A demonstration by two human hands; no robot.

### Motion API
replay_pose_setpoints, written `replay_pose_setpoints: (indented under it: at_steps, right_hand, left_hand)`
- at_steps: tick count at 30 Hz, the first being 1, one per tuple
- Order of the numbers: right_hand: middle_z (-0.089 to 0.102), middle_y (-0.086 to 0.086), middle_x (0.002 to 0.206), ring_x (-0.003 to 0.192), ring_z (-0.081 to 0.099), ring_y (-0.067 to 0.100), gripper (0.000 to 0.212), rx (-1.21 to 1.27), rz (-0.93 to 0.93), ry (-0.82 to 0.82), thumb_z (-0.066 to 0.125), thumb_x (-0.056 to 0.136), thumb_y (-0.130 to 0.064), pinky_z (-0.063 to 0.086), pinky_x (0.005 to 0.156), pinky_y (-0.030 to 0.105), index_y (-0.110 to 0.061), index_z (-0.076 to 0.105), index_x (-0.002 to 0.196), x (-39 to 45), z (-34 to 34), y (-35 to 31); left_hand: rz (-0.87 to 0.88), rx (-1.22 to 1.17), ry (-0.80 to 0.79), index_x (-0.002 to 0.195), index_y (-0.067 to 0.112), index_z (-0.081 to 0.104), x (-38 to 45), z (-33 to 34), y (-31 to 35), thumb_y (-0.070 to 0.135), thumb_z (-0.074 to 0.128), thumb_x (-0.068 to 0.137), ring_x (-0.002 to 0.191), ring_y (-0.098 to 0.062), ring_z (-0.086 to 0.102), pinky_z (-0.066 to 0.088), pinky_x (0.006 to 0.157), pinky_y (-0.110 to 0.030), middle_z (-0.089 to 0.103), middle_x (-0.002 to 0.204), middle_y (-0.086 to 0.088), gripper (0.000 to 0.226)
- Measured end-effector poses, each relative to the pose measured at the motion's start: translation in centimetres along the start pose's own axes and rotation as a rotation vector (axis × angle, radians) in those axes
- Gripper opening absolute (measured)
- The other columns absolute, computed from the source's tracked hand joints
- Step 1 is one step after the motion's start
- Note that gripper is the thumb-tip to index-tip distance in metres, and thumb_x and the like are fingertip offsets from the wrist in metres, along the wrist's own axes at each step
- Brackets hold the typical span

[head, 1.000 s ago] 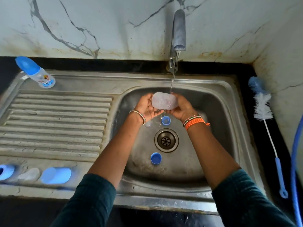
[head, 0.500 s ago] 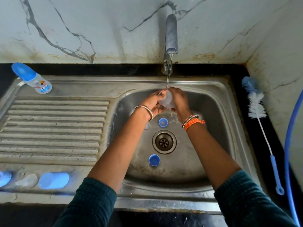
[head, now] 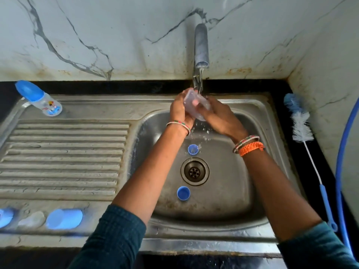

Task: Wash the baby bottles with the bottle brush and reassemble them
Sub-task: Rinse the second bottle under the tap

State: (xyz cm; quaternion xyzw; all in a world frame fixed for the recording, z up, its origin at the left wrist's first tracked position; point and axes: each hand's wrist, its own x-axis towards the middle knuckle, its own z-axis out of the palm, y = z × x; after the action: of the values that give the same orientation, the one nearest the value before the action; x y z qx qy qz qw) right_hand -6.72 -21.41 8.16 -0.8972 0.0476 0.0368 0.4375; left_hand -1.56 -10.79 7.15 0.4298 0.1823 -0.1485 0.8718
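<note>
From my feed, a capped baby bottle (head: 41, 100) lies on the drainboard's far left corner, and the bottle brush (head: 303, 131) rests on the dark counter right of the sink (head: 262, 113). Two blue rings (head: 193, 148) (head: 183, 193) sit in the basin either side of the drain (head: 194, 171) (blurred blue pieces line the near edge). My left hand (head: 179, 111) and right hand (head: 219, 117) both curl around the clear bottle (head: 194, 103), held tilted under the running tap (head: 201, 47).
</note>
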Motion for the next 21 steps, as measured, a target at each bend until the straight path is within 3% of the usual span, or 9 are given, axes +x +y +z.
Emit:
replay_pose_setpoints:
  at_steps: [2, 3, 5, 6, 9, 11, 14, 17, 21]
  right_hand:
    - [0.065, 0.005, 0.116, 0.102, 0.062, 0.03, 0.06, -0.277, -0.081, 0.048, 0.058, 0.082, -0.063, 0.045, 0.075, 0.034, -0.022, 0.047, 0.124, -0.3, -0.1, 0.3]
    - [0.065, 0.009, 0.116, 0.103, 0.061, 0.034, 0.062, -0.397, -0.102, 0.087, 0.059, 0.081, -0.062, 0.044, 0.075, 0.037, -0.021, 0.044, 0.125, -0.2, 0.0, 0.3]
    - [0.063, 0.015, 0.117, 0.104, 0.06, 0.039, 0.068, -0.56, -0.124, 0.123, 0.056, 0.082, -0.063, 0.045, 0.077, 0.04, -0.018, 0.04, 0.13, 0.0, 0.2, 0.3]
    - [0.063, 0.016, 0.118, 0.104, 0.06, 0.039, 0.07, -0.635, -0.151, 0.134, 0.055, 0.082, -0.063, 0.045, 0.078, 0.041, -0.016, 0.039, 0.132, 0.3, 0.2, 0.4]
    - [0.066, 0.008, 0.113, 0.1, 0.061, 0.033, 0.07, -0.715, -0.233, 0.142, 0.059, 0.076, -0.067, 0.042, 0.074, 0.036, -0.019, 0.046, 0.125, 1.0, -0.6, 0.0]
    - [0.068, 0.002, 0.104, 0.091, 0.064, 0.026, 0.072, -0.434, -0.2, 0.083, 0.059, 0.067, -0.074, 0.044, 0.068, 0.031, -0.022, 0.054, 0.116, 1.2, -1.0, -0.5]
    - [0.069, -0.008, 0.087, 0.077, 0.065, 0.009, 0.044, 0.309, -0.198, 0.194, 0.071, 0.066, -0.06, 0.051, 0.064, 0.026, -0.027, 0.065, 0.094, 1.2, -0.4, -1.7]
    - [0.068, -0.007, 0.079, 0.071, 0.063, 0.005, 0.019, 0.659, -0.11, 0.288, 0.077, 0.075, -0.034, 0.048, 0.062, 0.018, -0.023, 0.065, 0.084, 1.4, 1.5, -2.8]
    - [0.068, 0.009, 0.083, 0.08, 0.063, 0.02, 0.006, 0.936, -0.033, 0.096, 0.072, 0.071, -0.017, 0.051, 0.076, 0.031, -0.017, 0.066, 0.075, 1.4, 3.2, -2.7]
  left_hand:
    - [-0.067, 0.045, 0.137, 0.078, 0.014, 0.061, 0.3, 0.2, 0.1, 0.031, 0.047, 0.096, 0.049, -0.011, 0.062, 0.045, 0.041, -0.015, 0.066, 0.054, 0.001, 0.029]
    - [-0.074, 0.072, 0.163, 0.081, 0.013, 0.063, 0.2, 0.4, 0.1, 0.041, 0.048, 0.094, 0.054, -0.014, 0.064, 0.048, 0.047, -0.017, 0.068, 0.059, -0.001, 0.034]
    - [-0.067, 0.121, 0.16, 0.096, 0.008, 0.067, 0.6, 0.1, 0.2, 0.06, 0.062, 0.076, 0.08, -0.025, 0.068, 0.055, 0.076, -0.032, 0.073, 0.087, -0.012, 0.055]
    - [-0.042, 0.162, 0.141, 0.095, 0.009, 0.068, 0.9, -0.2, 0.1, 0.058, 0.069, 0.07, 0.085, -0.026, 0.067, 0.053, 0.082, -0.036, 0.071, 0.091, -0.012, 0.055]
    - [0.214, 0.534, 0.087, 0.07, 0.02, 0.062, 0.4, -1.1, 0.5, 0.036, 0.069, 0.08, 0.07, -0.02, 0.062, 0.054, 0.066, -0.037, 0.063, 0.069, -0.001, 0.02]
    - [0.3, 0.635, 0.015, 0.073, 0.019, 0.059, 0.0, -1.6, 0.9, 0.032, 0.06, 0.087, 0.055, -0.015, 0.059, 0.05, 0.047, -0.027, 0.059, 0.063, 0.001, 0.02]
    - [-0.031, 0.38, -0.045, 0.087, 0.01, 0.058, -0.9, -1.3, 1.6, 0.035, 0.04, 0.095, 0.04, -0.012, 0.052, 0.034, 0.033, -0.014, 0.058, 0.06, -0.005, 0.032]
    - [-0.266, 0.305, -0.095, 0.074, 0.011, 0.055, -1.7, -0.7, 0.6, 0.037, 0.031, 0.095, 0.032, -0.012, 0.047, 0.024, 0.03, -0.01, 0.056, 0.048, -0.003, 0.041]
    - [-0.413, 0.274, -0.013, 0.066, 0.008, 0.05, -2.1, -1.5, -0.1, 0.037, 0.029, 0.094, 0.028, -0.009, 0.038, 0.024, 0.028, -0.009, 0.049, 0.043, -0.006, 0.046]
